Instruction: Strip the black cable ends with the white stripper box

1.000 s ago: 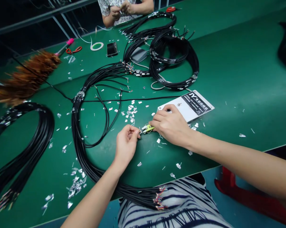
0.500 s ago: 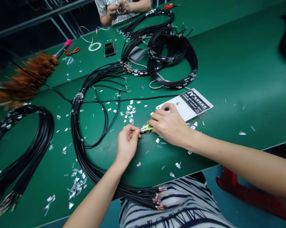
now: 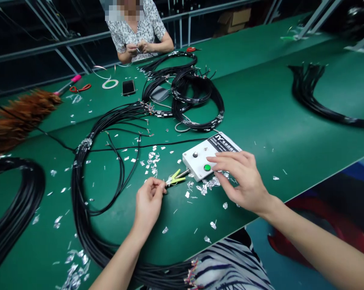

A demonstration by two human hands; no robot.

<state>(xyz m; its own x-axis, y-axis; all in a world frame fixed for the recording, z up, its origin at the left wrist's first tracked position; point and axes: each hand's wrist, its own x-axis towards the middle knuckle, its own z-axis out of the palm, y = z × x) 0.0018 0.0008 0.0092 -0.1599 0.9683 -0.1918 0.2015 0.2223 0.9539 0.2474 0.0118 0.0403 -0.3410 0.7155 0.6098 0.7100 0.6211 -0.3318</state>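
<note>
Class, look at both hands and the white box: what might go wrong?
The left hand sits close to the yellow-green clip and might get pinched. The right hand is beside the green button, so an accidental press seems possible. Silvery scraps near the clip could snag in it.

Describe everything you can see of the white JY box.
The white JY box, seemingly hard plastic or painted metal, lies flat on the green table. Its top carries a black knob, green button, small toggle switch and dark label, partly hidden by the right hand. A metal shaft joins its side to a yellow-green clip. Finger contact is unclear.
</note>
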